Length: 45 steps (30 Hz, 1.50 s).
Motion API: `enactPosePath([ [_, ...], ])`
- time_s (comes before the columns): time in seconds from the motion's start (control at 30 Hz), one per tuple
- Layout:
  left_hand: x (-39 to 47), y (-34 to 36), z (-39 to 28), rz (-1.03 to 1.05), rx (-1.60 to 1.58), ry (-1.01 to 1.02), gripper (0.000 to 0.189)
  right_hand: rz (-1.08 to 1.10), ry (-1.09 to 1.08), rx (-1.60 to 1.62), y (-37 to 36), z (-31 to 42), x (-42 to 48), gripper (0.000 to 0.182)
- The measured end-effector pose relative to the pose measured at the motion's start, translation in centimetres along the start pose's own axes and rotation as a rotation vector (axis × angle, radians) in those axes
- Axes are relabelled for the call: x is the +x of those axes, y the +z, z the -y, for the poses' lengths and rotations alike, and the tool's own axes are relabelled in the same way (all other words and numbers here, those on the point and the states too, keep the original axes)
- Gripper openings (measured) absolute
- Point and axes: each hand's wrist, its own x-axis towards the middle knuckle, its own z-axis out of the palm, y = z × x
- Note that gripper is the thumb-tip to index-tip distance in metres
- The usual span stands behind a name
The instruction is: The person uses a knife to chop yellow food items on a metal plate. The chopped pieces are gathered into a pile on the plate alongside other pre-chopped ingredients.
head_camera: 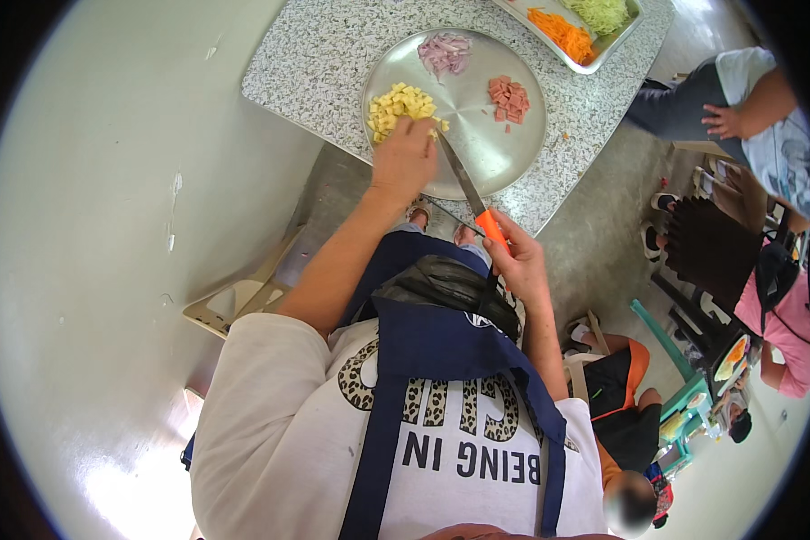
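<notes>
A round metal tray (486, 156) lies near the table's edge in front of me. My right hand (523, 260) grips the orange handle of a kitchen knife (464, 177), its blade slanting over the tray with the tip beside the pale yellow cubes (395, 104), which look like diced potato. At the near side of that pile is my left hand (405, 158), fingers bent down and slightly blurred; whether they pinch a cube is hidden. Sliced purple onion (444, 54) sits at the tray's far side. Small pink squares of processed meat (508, 100) lie at its right.
A rectangular metal pan (586, 67) at the table's far right holds shredded carrot (560, 34) and pale green shreds (604, 15). The speckled table (310, 67) ends close to the wall (108, 236). Several people and a green table (682, 398) are to the right.
</notes>
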Motion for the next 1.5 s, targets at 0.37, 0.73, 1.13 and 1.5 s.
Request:
enactPosePath([
  [0.37, 1.5, -1.3, 5.2, -0.02, -0.026, -0.155, 0.028, -0.015, 0.01, -0.045, 0.8, 0.8, 0.7, 0.046],
  [0.73, 4.7, -2.3, 4.3, -0.066, -0.344, -0.102, 0.023, -0.033, -0.032, 0.002, 0.1, 1.2, 1.4, 0.046],
  [1.13, 1.1, 1.5, -1.4, 0.252, -0.192, 0.041, 0.022, -0.115, -0.045, 0.015, -1.0, 0.8, 0.9, 0.046],
  [1.5, 0.7, 3.8, -2.1, 0.238, -0.183, 0.045, 0.015, -0.147, -0.044, -0.048, -1.9, -2.4, 0.2, 0.045],
])
